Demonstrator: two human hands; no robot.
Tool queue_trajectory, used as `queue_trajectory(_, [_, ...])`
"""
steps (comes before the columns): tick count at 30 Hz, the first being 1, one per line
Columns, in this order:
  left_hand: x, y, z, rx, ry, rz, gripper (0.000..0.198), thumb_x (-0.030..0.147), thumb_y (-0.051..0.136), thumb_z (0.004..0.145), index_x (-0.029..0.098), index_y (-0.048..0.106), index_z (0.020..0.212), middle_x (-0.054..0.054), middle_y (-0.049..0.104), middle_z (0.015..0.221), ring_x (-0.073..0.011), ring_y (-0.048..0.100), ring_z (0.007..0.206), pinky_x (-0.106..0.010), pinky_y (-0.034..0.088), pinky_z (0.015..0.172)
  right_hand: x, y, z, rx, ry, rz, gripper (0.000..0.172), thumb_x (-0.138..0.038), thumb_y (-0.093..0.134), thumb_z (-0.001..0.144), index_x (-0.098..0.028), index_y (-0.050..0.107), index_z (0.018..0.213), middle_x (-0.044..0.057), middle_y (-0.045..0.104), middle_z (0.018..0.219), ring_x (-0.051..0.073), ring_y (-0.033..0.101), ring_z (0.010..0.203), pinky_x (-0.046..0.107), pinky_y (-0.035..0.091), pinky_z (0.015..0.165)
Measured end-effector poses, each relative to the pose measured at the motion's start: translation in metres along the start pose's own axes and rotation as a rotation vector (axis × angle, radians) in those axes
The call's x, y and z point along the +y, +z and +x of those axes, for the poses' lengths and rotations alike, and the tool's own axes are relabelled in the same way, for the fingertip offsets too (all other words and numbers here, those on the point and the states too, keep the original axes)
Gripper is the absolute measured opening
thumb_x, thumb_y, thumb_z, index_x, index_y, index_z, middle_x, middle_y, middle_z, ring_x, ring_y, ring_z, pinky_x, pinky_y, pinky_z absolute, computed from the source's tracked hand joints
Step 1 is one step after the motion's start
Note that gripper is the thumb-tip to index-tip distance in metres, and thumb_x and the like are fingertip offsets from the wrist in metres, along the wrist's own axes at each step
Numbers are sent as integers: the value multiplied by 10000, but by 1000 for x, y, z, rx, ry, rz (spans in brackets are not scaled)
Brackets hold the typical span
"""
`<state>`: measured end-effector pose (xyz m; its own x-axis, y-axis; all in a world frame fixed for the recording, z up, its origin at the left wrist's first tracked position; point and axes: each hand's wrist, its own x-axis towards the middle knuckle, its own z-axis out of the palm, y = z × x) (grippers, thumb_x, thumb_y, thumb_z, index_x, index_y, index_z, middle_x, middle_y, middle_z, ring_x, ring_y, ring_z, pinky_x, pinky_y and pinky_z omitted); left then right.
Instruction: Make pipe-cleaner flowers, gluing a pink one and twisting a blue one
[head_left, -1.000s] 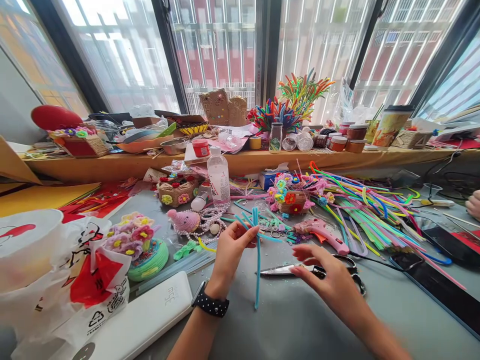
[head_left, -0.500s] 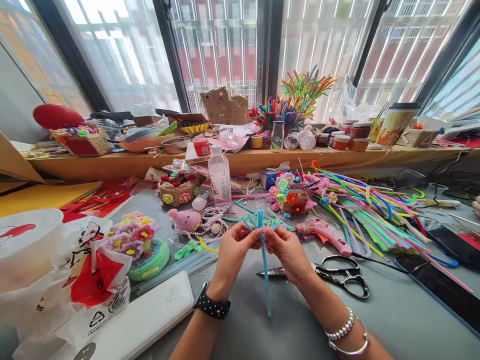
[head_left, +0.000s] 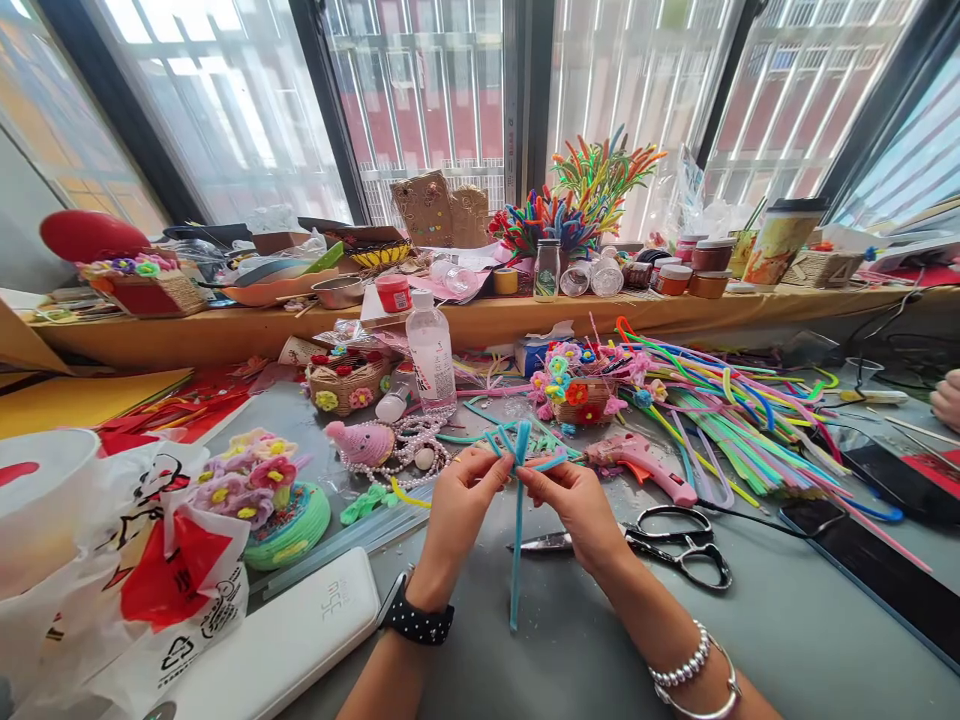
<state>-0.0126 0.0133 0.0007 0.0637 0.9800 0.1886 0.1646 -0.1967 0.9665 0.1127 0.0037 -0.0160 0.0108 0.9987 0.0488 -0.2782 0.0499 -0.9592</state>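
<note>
Blue pipe cleaners (head_left: 516, 560) are pinched between my two hands over the grey table. Several short loops or ends stick up and outward at the top, and a long stem hangs straight down. My left hand (head_left: 466, 500) closes thumb and fingers on the bunch from the left. From the right, my right hand (head_left: 568, 500) pinches it near the same crossing point. The exact joint is partly hidden by the fingertips. Black-handled scissors (head_left: 679, 545) lie on the table behind my right wrist, blades pointing left. A pink glue gun (head_left: 641, 465) rests just beyond my right hand.
A white power bank (head_left: 292, 640) and a plastic bag (head_left: 142, 560) lie at left. Pipe-cleaner bundles (head_left: 750, 440) and a phone (head_left: 870, 570) are at right. Beyond my hands stand a clear bottle (head_left: 431, 360) and a flower basket (head_left: 592, 395). Another person's hand (head_left: 946, 400) shows at the right edge.
The hanging stem has swung slightly left, and the top loops are spread a little differently. Both hands keep their pinch. The whole view has shifted slightly.
</note>
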Motion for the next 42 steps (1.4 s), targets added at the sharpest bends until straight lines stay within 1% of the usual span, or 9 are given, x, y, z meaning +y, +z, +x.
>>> queue_trajectory(4, [1,2,-2,5,80,84,241,339,540,704,150,584,560,-1,480,631,-118,494,627,-212,401,569,-1,0,0,-26,23,0,191,-320,687,564,-140,624,580,-23,523,512,82,425,497,219,336,489])
queue_trajectory(8, [4,4,-5,96,168,3,154,298,561,696,157,608,736,-18,522,760,-125,525,711,-217,426,622,2,0,0,16,26,24,188,-316,673,587,-137,615,582,-31,499,495,68,395,475,215,307,478])
queue_trajectory(12, [8,2,-7,129,179,-60,139,295,570,693,160,591,720,-2,544,708,-105,526,663,-194,419,586,4,0,0,55,58,103,185,-306,678,584,-136,607,592,-37,490,505,63,379,476,215,298,483])
queue_trajectory(16, [12,0,-7,23,106,-132,144,298,568,697,155,576,708,18,562,590,-96,527,573,-201,423,572,2,-3,2,111,96,265,180,-283,696,562,-136,594,573,-49,466,485,54,368,466,202,298,468])
queue_trajectory(21, [10,4,-7,-93,19,-71,180,319,550,706,146,579,668,-17,619,647,-127,570,620,-230,442,614,-3,-8,5,193,107,521,177,-224,728,506,-136,580,545,-63,454,478,36,363,446,174,314,434])
queue_trajectory(27, [7,8,-5,-192,-66,15,193,331,571,669,149,592,610,-9,614,596,-138,558,594,-232,426,580,-5,-9,8,276,129,599,173,-217,723,508,-146,569,546,-61,464,480,41,376,436,182,337,427])
queue_trajectory(32, [10,-2,-1,-275,-146,-122,214,354,560,669,145,602,682,-36,642,681,-159,580,689,-259,431,665,-7,-16,8,141,49,458,157,-223,705,558,-145,573,592,-63,452,499,39,372,459,176,312,445])
queue_trajectory(36, [12,-8,0,-140,-165,-263,283,400,530,689,148,606,792,-46,644,758,-143,573,683,-256,426,663,-8,-15,2,-5,55,260,166,-266,676,603,-151,557,604,-64,436,490,45,357,456,195,284,462])
queue_trajectory(42, [11,-4,-2,-85,-68,-157,209,331,612,642,150,541,566,37,523,526,-86,493,556,-199,391,573,-6,-6,-5,-215,43,-48,204,-317,648,633,-152,532,604,-61,422,478,61,353,460,217,248,463])
